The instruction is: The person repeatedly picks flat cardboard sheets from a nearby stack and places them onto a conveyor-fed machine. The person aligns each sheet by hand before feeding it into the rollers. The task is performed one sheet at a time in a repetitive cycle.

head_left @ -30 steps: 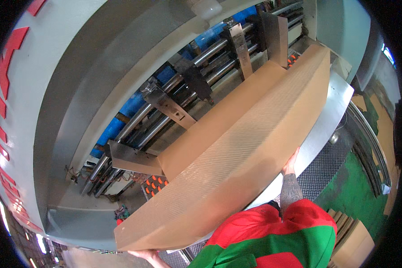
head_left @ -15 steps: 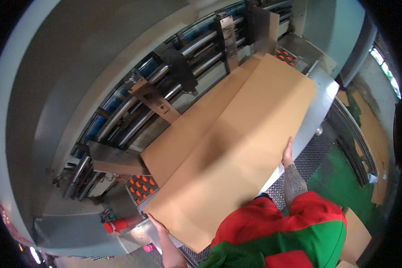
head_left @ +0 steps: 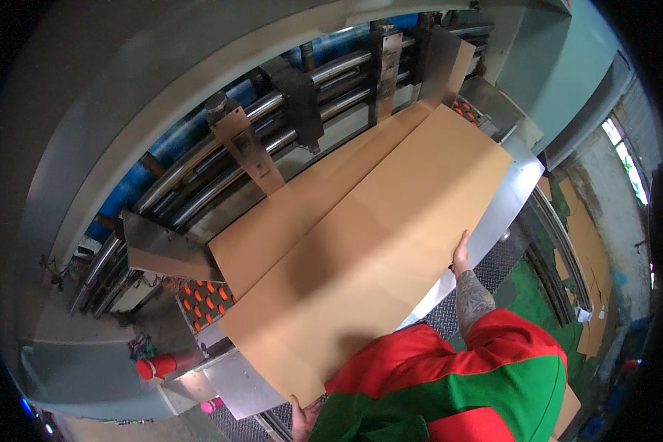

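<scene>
A large brown cardboard sheet [head_left: 376, 228] lies slantwise on the machine's metal feed table [head_left: 247, 387]. Beyond a long straight line runs another brown cardboard strip [head_left: 302, 191]; I cannot tell whether it is a separate sheet or a folded part. My left hand [head_left: 302, 416] grips the near-left corner, thumb on top and fingers hidden underneath. At the right part of the near edge, my right hand [head_left: 460, 253] holds the sheet, its thumb side showing. The sheet's far side reaches up to the upright metal plates [head_left: 250, 151].
Steel rollers and bars [head_left: 339, 70] cross the machine behind the sheet. Orange rollers [head_left: 206, 298] show at the left, near a red cylinder [head_left: 157, 366]. An angled metal guide [head_left: 173, 254] borders the left side. Cardboard pieces [head_left: 589, 258] lie on the green floor at right.
My left hand has slid along the sheet's left short edge to the near corner. My right hand keeps its hold. The whole view has shifted slightly.
</scene>
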`<action>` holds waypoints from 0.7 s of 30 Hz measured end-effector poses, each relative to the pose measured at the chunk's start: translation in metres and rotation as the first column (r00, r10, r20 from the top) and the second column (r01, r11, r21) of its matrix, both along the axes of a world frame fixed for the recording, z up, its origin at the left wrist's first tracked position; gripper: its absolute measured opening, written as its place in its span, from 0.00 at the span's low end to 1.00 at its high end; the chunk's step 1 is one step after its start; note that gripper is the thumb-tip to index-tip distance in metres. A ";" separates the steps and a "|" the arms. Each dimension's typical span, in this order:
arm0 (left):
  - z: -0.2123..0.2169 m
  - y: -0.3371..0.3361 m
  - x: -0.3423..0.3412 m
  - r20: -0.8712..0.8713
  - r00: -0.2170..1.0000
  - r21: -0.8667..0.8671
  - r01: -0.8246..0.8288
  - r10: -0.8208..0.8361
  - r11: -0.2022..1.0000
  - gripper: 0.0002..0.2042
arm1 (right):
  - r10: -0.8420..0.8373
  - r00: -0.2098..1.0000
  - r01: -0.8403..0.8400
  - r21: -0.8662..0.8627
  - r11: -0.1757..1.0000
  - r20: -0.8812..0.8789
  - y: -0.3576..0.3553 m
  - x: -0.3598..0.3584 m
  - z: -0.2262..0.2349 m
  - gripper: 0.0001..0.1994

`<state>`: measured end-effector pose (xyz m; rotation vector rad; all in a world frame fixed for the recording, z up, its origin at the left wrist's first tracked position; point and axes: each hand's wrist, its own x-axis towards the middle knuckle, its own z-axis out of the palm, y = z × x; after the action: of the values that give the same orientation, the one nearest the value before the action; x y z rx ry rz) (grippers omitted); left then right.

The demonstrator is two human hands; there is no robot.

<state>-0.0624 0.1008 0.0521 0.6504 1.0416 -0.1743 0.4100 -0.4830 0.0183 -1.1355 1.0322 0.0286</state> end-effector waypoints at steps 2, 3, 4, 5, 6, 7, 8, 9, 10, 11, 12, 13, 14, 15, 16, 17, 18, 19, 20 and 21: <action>-0.005 -0.020 0.005 0.190 0.959 -0.243 -0.163 0.212 0.956 0.42 | -0.043 0.999 0.043 0.001 0.999 -0.008 0.000 0.001 -0.001 0.57; -0.004 -0.029 0.005 0.181 0.950 -0.161 -0.225 0.253 0.961 0.42 | -0.018 0.999 0.019 -0.007 1.000 0.027 0.001 0.001 0.001 0.57; -0.005 -0.038 0.010 0.179 0.940 -0.077 -0.280 0.290 0.957 0.41 | -0.018 0.998 0.019 -0.019 1.000 0.055 0.003 0.003 0.003 0.56; -0.003 -0.042 0.014 0.147 0.938 0.019 -0.320 0.314 0.947 0.41 | -0.035 0.998 0.035 -0.013 0.999 0.054 0.004 0.005 0.007 0.56; 0.001 -0.044 0.017 0.169 0.925 0.035 -0.350 0.340 0.936 0.41 | -0.011 0.997 0.013 -0.022 1.000 0.076 0.005 0.008 0.011 0.56; 0.006 -0.045 0.022 0.156 0.920 0.061 -0.373 0.360 0.926 0.41 | 0.001 0.998 0.001 -0.017 1.000 0.068 0.006 0.013 0.015 0.55; 0.011 -0.046 0.025 0.143 0.913 0.087 -0.397 0.383 0.914 0.42 | -0.007 0.999 0.008 -0.005 1.000 0.036 0.006 0.018 0.019 0.55; 0.015 -0.046 0.032 0.110 0.922 0.083 -0.380 0.370 0.921 0.42 | 0.040 0.998 -0.041 0.002 0.999 0.043 0.005 0.026 0.022 0.55; 0.018 -0.041 0.041 0.081 0.931 0.076 -0.362 0.357 0.929 0.41 | 0.066 0.997 -0.066 0.017 0.998 0.033 0.006 0.035 0.024 0.56; 0.022 -0.036 0.052 0.067 0.937 0.073 -0.348 0.344 0.935 0.41 | 0.073 0.997 -0.073 0.022 0.997 0.010 0.004 0.045 0.025 0.56; 0.022 -0.031 0.067 0.069 0.944 0.107 -0.328 0.322 0.939 0.41 | 0.048 0.999 -0.049 -0.020 0.999 -0.022 0.005 0.055 0.023 0.56; 0.020 -0.027 0.085 0.085 0.949 0.146 -0.313 0.304 0.938 0.40 | 0.058 0.998 -0.059 -0.021 0.998 -0.016 0.004 0.065 0.022 0.56; 0.017 -0.024 0.104 0.100 0.952 0.187 -0.302 0.288 0.935 0.40 | 0.060 0.998 -0.061 -0.026 0.998 -0.019 0.005 0.077 0.019 0.55; 0.015 -0.019 0.120 0.061 0.952 0.203 -0.306 0.300 0.930 0.40 | 0.058 0.995 -0.060 -0.025 0.998 -0.083 0.007 0.086 0.015 0.54; 0.015 -0.011 0.137 -0.008 0.948 0.218 -0.309 0.319 0.926 0.40 | 0.112 0.993 -0.113 -0.018 0.993 -0.046 0.007 0.095 0.014 0.52; 0.014 0.000 0.153 0.018 0.962 0.236 -0.267 0.271 0.934 0.41 | 0.161 0.985 -0.161 -0.008 0.987 -0.063 0.007 0.103 0.012 0.51; 0.012 0.010 0.168 -0.018 0.968 0.254 -0.239 0.252 0.937 0.41 | 0.168 0.974 -0.175 -0.033 0.984 -0.154 0.007 0.110 0.011 0.50; 0.008 0.018 0.183 0.043 0.966 0.248 -0.258 0.256 0.934 0.42 | 0.230 0.970 -0.231 0.000 0.973 -0.079 0.009 0.114 0.011 0.48; 0.003 0.026 0.196 0.069 0.957 0.247 -0.288 0.280 0.925 0.42 | 0.253 0.964 -0.254 -0.001 0.967 -0.077 0.011 0.118 0.012 0.47; 0.001 0.034 0.207 0.059 0.943 0.243 -0.332 0.328 0.911 0.42 | 0.259 0.960 -0.261 -0.012 0.965 -0.104 0.013 0.120 0.014 0.47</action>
<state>0.1441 0.1353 0.0527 0.6898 1.1510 0.2630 0.5298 -0.4703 0.0324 -1.2979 0.9691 0.2863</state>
